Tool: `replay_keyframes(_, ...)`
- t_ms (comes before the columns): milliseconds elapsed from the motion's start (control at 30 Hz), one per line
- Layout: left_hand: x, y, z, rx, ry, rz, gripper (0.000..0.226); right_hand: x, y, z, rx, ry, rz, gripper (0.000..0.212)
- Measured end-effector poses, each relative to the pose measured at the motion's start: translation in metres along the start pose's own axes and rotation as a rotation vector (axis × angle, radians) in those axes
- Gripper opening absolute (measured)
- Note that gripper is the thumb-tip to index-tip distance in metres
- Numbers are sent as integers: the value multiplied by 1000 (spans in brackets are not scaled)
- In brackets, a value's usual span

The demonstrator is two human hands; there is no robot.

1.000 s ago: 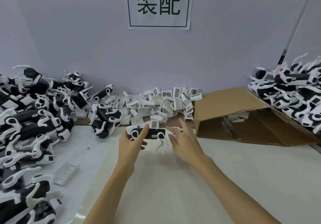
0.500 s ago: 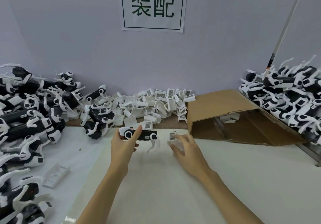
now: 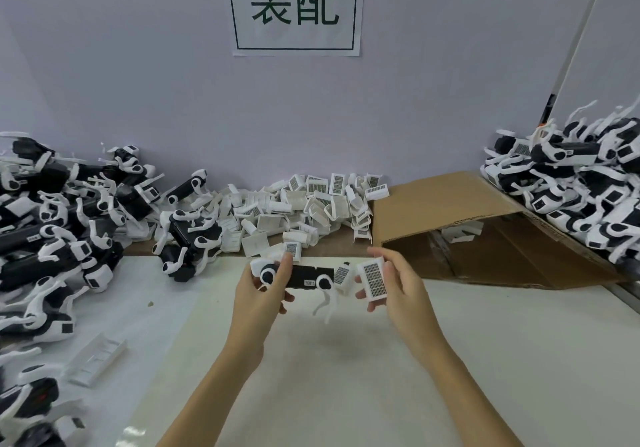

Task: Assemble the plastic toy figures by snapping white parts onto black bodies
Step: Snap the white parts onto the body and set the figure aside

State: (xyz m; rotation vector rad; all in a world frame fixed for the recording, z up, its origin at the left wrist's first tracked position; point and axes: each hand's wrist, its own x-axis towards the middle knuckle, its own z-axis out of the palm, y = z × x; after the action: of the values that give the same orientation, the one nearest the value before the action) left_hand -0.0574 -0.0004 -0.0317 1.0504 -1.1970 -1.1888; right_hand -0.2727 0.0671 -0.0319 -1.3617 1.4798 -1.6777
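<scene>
Black plastic forms the figure body, which is gripped at its left end by the left hand and held level above the table. A white part with a printed grid face is pinched between thumb and fingers of the right hand, just beside the body's right end. Fitting is judged not yet begun. Alignment of the part to the body, then a firm press, is called for next. Loose white parts are heaped behind.
</scene>
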Motion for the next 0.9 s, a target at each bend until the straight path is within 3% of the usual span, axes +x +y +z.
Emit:
replay_keyframes(133,-12,-4,15,59,-73,73,77,-2,-10,0,163,-55,103,27)
replay_keyframes(267,-15,-9,19,107,-111,127,62,-3,-9,-1,-43,15,-38,55)
replay_keyframes(433,-18,-10,20,140,-135,132,56,-5,-11,2,32,87,-114,49)
replay_keyframes(533,-22,-9,23,157,-156,129,62,-12,-13,9,-139,-28,-190,40)
replay_keyframes(667,-24,-9,23,190,-205,179,58,-18,-13,20,-407,-197,-259,50)
replay_keyframes(800,-23,-11,22,218,-207,215,35,-21,-13,24,-467,-208,-296,47)
replay_keyframes(900,-22,-9,20,217,-221,248,34,-24,-12,27,-450,-251,-300,46)
